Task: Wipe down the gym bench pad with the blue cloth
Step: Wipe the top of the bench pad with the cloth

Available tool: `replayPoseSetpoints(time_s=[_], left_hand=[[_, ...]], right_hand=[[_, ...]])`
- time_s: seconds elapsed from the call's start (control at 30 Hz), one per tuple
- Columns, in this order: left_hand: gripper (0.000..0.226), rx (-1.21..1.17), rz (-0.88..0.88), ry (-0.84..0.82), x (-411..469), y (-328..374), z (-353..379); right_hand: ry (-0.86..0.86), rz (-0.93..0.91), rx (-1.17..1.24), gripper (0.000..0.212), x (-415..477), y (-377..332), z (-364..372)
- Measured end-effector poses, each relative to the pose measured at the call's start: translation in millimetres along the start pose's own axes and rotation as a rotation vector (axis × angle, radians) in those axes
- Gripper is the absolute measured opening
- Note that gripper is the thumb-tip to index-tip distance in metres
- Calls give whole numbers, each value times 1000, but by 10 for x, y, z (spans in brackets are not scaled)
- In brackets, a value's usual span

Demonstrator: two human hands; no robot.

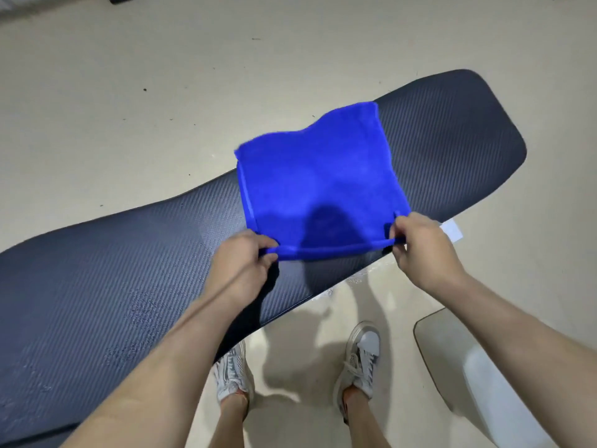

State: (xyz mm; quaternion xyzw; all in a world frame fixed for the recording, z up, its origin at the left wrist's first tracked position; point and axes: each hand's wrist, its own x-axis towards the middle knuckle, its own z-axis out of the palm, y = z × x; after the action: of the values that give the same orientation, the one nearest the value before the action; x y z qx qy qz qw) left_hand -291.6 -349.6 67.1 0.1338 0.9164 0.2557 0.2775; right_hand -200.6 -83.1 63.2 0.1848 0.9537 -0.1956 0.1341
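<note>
The blue cloth (318, 182) lies spread across the middle of the dark bench pad (97, 270), its near corners pinched by the left hand (240, 263) and right hand (420, 250). Keeping it taut and flat, then drawing it lengthwise with even pressure, should cover the full width.

cloth (316, 179): 1 | surface (97, 279): 1 | grips: 2, left grip (245, 263), right grip (423, 250) | shoes: 2, left shoe (231, 373), right shoe (360, 360) | white slip (453, 231): 1
</note>
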Motion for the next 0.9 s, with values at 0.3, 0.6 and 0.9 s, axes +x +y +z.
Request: replayPoseSetpoints(time_s=[0.3,0.6,0.9], left_hand=[[49,287,36,-397,-421,301,305],[53,392,275,73,86,121,686],[53,420,189,235,454,113,444]], right_hand=[[-165,99,-359,42,-317,80,-48],[-100,163,-238,65,-30,-788,924],[61,-4,-162,67,622,-802,903]])
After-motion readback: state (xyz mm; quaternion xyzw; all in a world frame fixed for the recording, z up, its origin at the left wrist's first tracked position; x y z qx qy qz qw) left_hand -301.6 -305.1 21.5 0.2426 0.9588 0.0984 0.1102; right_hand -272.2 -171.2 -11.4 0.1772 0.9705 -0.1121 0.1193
